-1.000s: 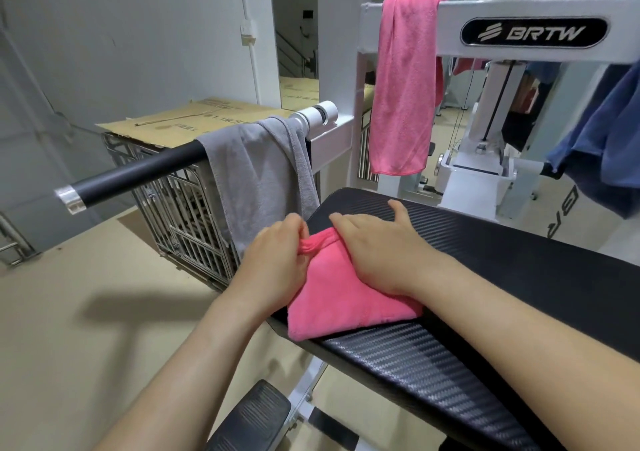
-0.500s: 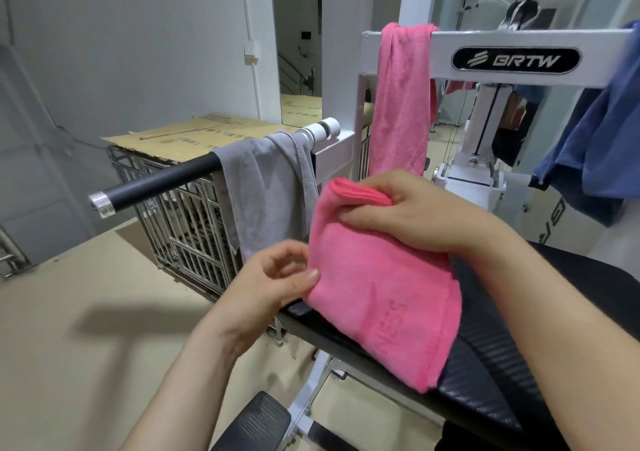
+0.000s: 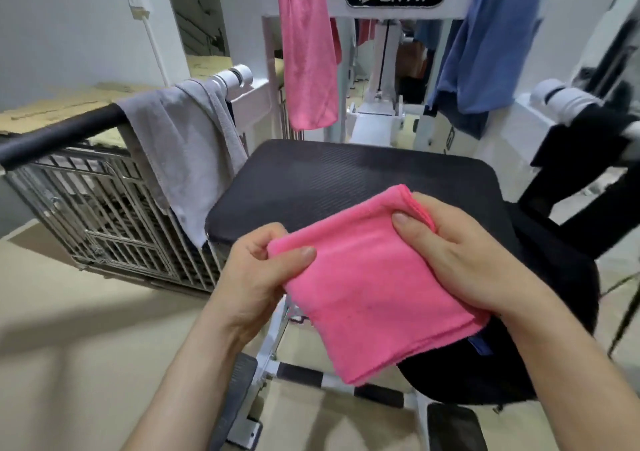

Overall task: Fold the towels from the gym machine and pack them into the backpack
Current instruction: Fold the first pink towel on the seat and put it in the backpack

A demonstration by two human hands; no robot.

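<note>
Above the seat pad, both hands gripping folded pink towel

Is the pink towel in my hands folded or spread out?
Folded. The pink towel is a compact layered rectangle, stacked edges visible at its lower side, pinched by the left hand and right hand.

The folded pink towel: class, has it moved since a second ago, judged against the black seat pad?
Yes. The folded pink towel then lay on the seat pad; now both hands hold it up, off the pad's near right edge.
</note>
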